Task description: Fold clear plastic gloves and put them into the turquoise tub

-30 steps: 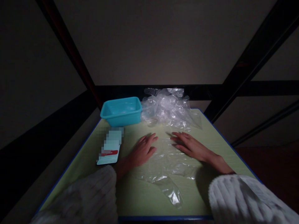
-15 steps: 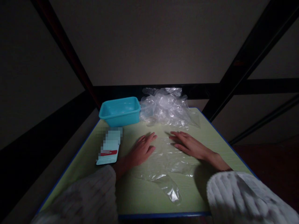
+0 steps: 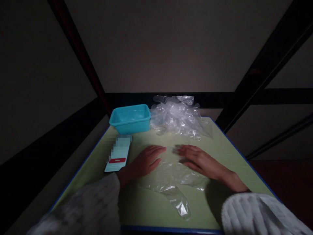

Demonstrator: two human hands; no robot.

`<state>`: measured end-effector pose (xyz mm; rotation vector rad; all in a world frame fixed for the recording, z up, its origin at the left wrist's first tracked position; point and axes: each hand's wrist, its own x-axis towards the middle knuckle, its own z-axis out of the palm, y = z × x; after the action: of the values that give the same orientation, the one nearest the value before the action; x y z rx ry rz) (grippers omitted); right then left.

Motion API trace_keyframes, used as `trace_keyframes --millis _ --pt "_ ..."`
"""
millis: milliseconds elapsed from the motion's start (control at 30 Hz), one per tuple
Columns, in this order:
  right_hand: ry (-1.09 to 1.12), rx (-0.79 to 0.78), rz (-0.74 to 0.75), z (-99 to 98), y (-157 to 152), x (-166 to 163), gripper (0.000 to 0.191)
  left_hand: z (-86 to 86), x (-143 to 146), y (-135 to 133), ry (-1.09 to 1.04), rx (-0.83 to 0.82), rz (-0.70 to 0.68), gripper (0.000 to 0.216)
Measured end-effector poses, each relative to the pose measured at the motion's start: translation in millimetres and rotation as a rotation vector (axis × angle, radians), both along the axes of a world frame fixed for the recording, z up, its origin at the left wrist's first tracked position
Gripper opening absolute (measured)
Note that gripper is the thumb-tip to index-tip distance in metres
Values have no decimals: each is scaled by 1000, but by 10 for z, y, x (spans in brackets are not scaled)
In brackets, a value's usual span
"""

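Both my hands lie flat, fingers stretched out, on a clear plastic glove (image 3: pixel 174 182) spread on the green table (image 3: pixel 151 209). My left hand (image 3: pixel 145 161) presses the glove's left side. My right hand (image 3: pixel 199 160) presses its right side, fingertips a little apart from the left hand's. One loose glove finger sticks out toward me near the table's front edge. Both wrists come out of white knitted sleeves.
A teal plastic tub (image 3: pixel 130 118) stands at the table's far left. A heap of crumpled clear plastic gloves (image 3: pixel 179 117) lies at the far middle. A light packet with a red stripe (image 3: pixel 118 153) lies left of my left hand. Dark frame bars surround the table.
The camera shifted slightly, so everything sits a bit lower and to the right. My hands stay flat on the glove, with the fingertips slightly closer together.
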<state>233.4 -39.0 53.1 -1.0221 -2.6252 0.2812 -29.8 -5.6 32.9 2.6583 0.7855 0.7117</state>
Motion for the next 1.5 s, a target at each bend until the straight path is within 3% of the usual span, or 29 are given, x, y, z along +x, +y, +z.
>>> trace_keyframes --millis 267,433,733,833,1000,1267,1500 --pt "-35 -85 174 231 -390 -264 19 119 -168 -308 135 18 -292 21" --pt "-62 -158 274 98 -532 -361 13 32 -174 -381 140 -2 -334 18" --pt "-46 -299 266 -16 -541 -369 13 -29 -161 -348 166 -61 -329 13" --pt "-1 -327 243 -18 -562 -370 6 -34 -156 -349 163 -67 -323 13" --pt "48 -328 192 -12 -579 -340 18 -59 -158 -345 143 -68 -326 15" --pt "110 -395 166 97 -539 -324 17 -60 -164 -345 139 -39 -336 12" --pt "320 -274 -110 85 -445 -365 15 -39 -165 -341 161 -55 -335 13"
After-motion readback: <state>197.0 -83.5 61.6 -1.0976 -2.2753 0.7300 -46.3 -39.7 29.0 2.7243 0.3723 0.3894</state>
